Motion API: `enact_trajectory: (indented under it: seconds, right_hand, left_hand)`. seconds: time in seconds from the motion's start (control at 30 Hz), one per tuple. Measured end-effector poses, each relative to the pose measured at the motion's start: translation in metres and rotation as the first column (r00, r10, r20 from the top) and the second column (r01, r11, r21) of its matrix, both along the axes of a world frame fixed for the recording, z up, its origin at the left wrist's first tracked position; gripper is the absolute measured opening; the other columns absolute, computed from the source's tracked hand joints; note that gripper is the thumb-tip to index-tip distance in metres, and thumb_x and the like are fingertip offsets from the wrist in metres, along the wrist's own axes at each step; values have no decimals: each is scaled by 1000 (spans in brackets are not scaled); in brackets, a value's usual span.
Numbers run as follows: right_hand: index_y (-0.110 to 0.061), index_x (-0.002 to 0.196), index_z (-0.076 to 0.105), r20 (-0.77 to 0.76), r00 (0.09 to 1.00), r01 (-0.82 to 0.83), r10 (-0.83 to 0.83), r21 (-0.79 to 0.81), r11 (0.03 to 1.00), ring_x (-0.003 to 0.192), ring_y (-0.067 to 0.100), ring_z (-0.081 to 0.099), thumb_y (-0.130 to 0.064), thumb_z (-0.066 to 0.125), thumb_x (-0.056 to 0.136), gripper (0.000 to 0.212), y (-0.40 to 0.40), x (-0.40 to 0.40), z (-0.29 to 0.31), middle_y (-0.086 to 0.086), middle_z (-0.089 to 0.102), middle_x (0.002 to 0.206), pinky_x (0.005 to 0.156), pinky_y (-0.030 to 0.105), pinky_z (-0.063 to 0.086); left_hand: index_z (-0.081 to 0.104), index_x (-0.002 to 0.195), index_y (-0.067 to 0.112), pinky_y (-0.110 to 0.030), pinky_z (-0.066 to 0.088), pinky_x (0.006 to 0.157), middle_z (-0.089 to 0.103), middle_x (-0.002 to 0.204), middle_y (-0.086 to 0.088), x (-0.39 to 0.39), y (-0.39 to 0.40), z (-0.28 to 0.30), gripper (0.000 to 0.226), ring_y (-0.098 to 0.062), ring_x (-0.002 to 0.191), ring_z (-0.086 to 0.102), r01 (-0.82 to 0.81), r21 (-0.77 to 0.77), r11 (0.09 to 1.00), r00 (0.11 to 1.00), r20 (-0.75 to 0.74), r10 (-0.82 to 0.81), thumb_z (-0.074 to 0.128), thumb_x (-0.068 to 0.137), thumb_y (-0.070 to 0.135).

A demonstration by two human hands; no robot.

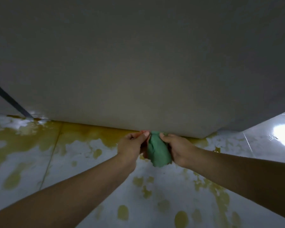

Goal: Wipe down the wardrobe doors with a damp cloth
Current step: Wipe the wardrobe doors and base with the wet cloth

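A plain grey-white wardrobe door (138,71) fills the upper part of the head view, its bottom edge just above the floor. A green cloth (157,150) hangs bunched between both hands, right below that bottom edge. My left hand (130,146) pinches the cloth's upper left part with curled fingers. My right hand (178,148) grips the cloth from the right side, thumb over its top. Both forearms reach in from the bottom of the view.
The glossy white tiled floor (72,162) carries yellowish puddles and splashes (23,139) along the wardrobe's base and nearer me. A dark gap or strip (8,99) runs diagonally at far left. A bright light reflection (283,135) shines on the tiles at right.
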State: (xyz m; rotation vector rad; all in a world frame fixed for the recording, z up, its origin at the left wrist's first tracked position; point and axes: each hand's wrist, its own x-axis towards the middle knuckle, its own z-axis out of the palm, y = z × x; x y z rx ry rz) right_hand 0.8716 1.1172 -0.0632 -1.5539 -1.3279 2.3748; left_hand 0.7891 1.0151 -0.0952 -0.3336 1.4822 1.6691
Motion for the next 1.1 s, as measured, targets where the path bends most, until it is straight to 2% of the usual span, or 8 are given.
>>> enact_trajectory:
  seconds: [0.23,0.33,0.43,0.53,0.77,0.9,1.0,1.1]
  right_hand:
    - [-7,122,58,-198,949,-254,244,-29,967,106,30,65,-23,50,97,30,-86,-41,39,14,68,115,91,45,52]
    - [-7,123,58,-321,893,-328,314,12,945,111,31,62,-23,54,94,33,-120,-68,63,14,66,118,100,50,46]
    - [-9,116,62,-388,830,-402,400,82,912,104,26,66,-27,61,82,38,-153,-90,87,13,68,113,93,41,52]
    - [-20,111,66,-420,753,-486,507,166,858,102,19,67,-35,64,72,42,-181,-105,107,5,71,110,86,32,55]
    - [-22,115,67,-335,630,-612,701,342,713,102,20,67,-44,67,68,52,-217,-122,120,3,71,108,94,41,52]
    - [-26,111,69,-260,586,-657,768,401,638,103,18,66,-56,67,62,57,-221,-130,122,-1,72,105,94,38,51]
    - [-22,103,72,-219,615,-639,757,423,642,95,19,69,-47,72,61,49,-221,-137,119,0,74,97,88,36,54]
    - [-18,100,73,-253,638,-602,727,425,676,90,17,70,-30,72,76,27,-220,-141,116,4,74,96,78,30,56]
  left_hand:
    - [64,102,0,-29,53,65,70,91,-11,-52,-119,74,27,-19,77,67,89,7,996,988,-130,-88,67,84,20]
    - [63,83,8,-26,55,63,64,74,-7,-69,-163,116,18,-18,71,62,128,-9,992,968,-217,-127,63,88,25]
    - [59,64,11,-28,57,67,54,64,-8,-78,-204,158,27,-19,65,57,168,-50,985,946,-274,-175,63,80,32]
    - [62,77,3,-30,58,68,56,61,-9,-79,-246,184,30,-17,54,58,155,-40,987,945,-285,-160,63,71,32]
    - [58,87,-3,-37,59,73,63,81,-25,-73,-296,175,28,-33,72,64,38,28,999,967,-253,-29,65,70,19]
    - [49,92,4,-55,45,95,65,95,-33,-77,-303,166,37,-50,88,63,58,-75,995,930,-358,-81,69,68,22]
    - [49,92,4,-60,43,93,65,89,-32,-84,-304,164,37,-50,81,59,114,-75,991,910,-393,-134,68,69,24]
    - [55,93,5,-47,52,83,65,88,-30,-88,-306,163,27,-42,79,61,187,-24,982,914,-363,-183,65,76,23]
